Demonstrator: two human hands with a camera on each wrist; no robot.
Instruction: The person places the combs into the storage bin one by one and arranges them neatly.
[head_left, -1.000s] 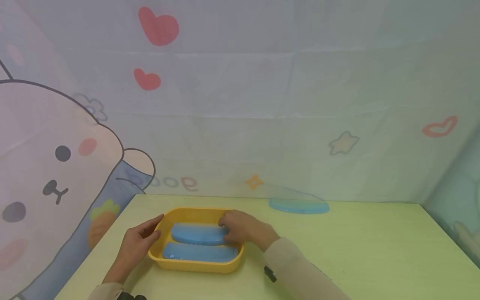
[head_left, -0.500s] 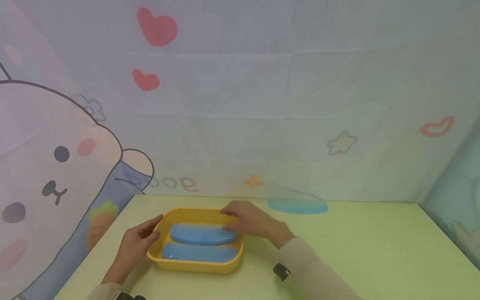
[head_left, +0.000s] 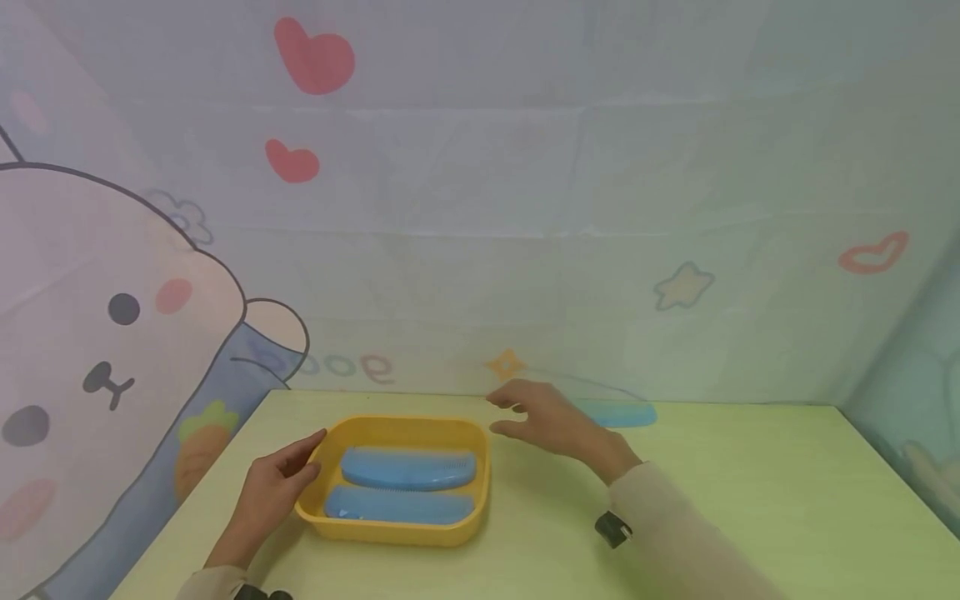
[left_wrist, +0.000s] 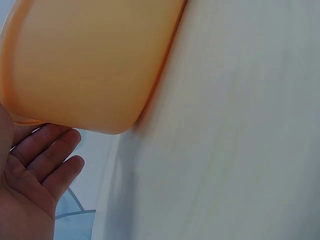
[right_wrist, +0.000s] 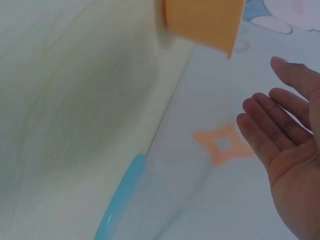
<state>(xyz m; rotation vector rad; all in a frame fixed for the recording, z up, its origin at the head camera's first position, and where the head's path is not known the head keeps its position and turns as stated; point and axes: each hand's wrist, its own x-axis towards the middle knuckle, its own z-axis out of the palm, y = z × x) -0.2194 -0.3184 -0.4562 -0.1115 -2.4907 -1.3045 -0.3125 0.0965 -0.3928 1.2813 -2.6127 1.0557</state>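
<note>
On the table, a yellow plastic tray (head_left: 397, 535) holds two light-blue combs, the rear comb (head_left: 408, 469) and the front comb (head_left: 399, 506), lying side by side. My left hand (head_left: 262, 500) is at the tray's left end, thumb over the rim and fingers along the outside, holding it; the left wrist view shows those fingers (left_wrist: 52, 152) against the outer wall. Beyond the tray's right end my right hand (head_left: 558, 423) hovers with nothing in it, fingers spread and relaxed. Behind it, another blue comb (head_left: 618, 413) lies at the table's back edge, partly hidden by the hand.
The pale green table (head_left: 720, 500) reaches back to a hanging cloth (head_left: 465, 275) printed with hearts, a star and a bear. A dark wrist device (head_left: 613, 528) sits by the right sleeve.
My right hand has let go of the rear comb in the tray, lifted out over the rim and moved right. The left hand stays at the tray's left end.
</note>
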